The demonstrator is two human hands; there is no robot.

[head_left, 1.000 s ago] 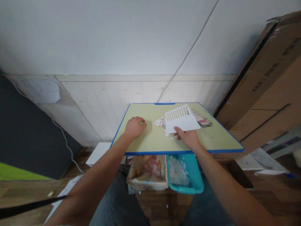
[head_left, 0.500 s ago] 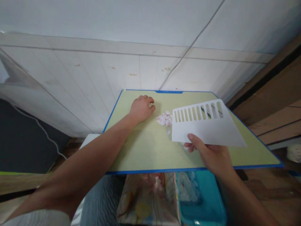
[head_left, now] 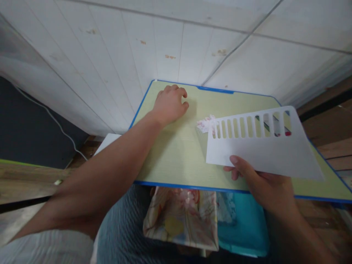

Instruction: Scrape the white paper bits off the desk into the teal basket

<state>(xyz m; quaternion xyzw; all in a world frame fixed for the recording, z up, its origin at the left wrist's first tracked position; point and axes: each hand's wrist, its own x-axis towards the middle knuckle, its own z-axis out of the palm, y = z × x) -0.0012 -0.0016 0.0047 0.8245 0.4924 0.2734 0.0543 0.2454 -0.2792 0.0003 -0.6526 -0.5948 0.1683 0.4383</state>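
My right hand [head_left: 258, 181] grips the lower edge of a white slotted card [head_left: 247, 154], thumb on top and fingers underneath. A row of long rounded slots runs along the card's far side. The card is tilted above the pale green table [head_left: 176, 157], partly covering a small heap of pinkish-white bits [head_left: 205, 124] by its left end. My left hand [head_left: 172, 104] rests on the table left of the heap, apart from it. Its fingers are loosely curled, with a gap between thumb and forefinger and nothing seen in them. Pen-like items [head_left: 277, 126] show through the right slots.
Below the table's blue front edge sit a fabric-lined box [head_left: 192, 229] and, to its right, a turquoise container [head_left: 244, 227] with a clear bag [head_left: 226, 208]. A white panelled wall [head_left: 167, 40] with a hanging cable [head_left: 242, 42] stands behind the table.
My view has tipped downward and rotated slightly, so the table sits higher in the picture. The card now overlaps more of the heap. My left hand keeps about the same place and shape.
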